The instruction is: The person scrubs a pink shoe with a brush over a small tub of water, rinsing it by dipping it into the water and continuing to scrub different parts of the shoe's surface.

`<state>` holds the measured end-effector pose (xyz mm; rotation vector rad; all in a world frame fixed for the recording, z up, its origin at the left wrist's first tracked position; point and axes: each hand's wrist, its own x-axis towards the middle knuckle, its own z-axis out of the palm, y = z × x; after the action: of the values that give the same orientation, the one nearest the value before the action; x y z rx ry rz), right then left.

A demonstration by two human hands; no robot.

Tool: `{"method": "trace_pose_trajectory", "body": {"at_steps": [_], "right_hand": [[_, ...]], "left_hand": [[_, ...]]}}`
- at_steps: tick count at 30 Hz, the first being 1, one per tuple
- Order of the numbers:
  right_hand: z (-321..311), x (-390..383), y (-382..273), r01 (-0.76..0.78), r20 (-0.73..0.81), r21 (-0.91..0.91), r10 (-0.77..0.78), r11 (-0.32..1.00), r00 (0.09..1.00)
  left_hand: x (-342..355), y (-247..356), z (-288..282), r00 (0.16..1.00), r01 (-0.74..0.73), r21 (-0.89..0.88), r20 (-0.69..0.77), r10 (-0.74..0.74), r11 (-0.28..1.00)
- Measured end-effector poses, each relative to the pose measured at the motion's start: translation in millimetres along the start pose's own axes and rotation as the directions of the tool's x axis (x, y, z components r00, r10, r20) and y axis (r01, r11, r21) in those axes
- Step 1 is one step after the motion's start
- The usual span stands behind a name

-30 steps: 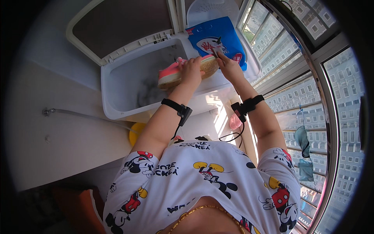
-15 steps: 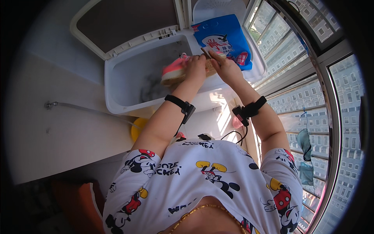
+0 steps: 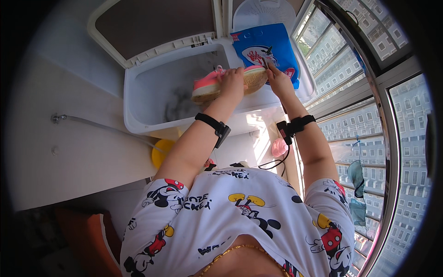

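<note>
Over the near edge of an open washing machine tub (image 3: 138,99), my left hand (image 3: 234,83) is closed round a pink shoe (image 3: 206,84). The shoe lies on its side with its tan sole toward me and its white rim and pink upper facing away. At the shoe's right end is my right hand (image 3: 278,78), its thumb and fingers closed on a narrow brownish tool (image 3: 266,63). That tool shows mostly edge-on, and its kind is hard to make out. Greyish water with dark, blurred shapes stands in the tub.
A blue detergent bag (image 3: 287,51) lies on the machine's right side, just beyond my right hand. The raised lid (image 3: 157,27) leans at the back. At left, a hose (image 3: 106,129) runs from a wall tap toward a yellow basin (image 3: 159,157). Barred windows (image 3: 350,92) line the right.
My right hand has moved right with the narrow tool, from beside my left hand to the shoe's right end. More of the tan sole shows. My left hand keeps its hold on the shoe.
</note>
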<state>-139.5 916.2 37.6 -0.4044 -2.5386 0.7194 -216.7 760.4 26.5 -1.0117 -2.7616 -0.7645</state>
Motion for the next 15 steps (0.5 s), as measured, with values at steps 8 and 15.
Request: {"method": "trace_pose_trajectory", "body": {"at_steps": [8, 15], "right_hand": [[-3.5, 3.5, 14.5, -0.052, 0.007, 0.004, 0.052, 0.999, 0.999], [-11.2, -9.1, -46.4, 0.041, 0.108, 0.002, -0.041, 0.999, 0.993]], "left_hand": [[-4.8, 4.8, -3.1, 1.000, -0.029, -0.004, -0.003, 0.029, 1.000], [-8.1, -10.9, 1.5, 0.999, 0.000, 0.004, -0.033, 0.000, 1.000]]}}
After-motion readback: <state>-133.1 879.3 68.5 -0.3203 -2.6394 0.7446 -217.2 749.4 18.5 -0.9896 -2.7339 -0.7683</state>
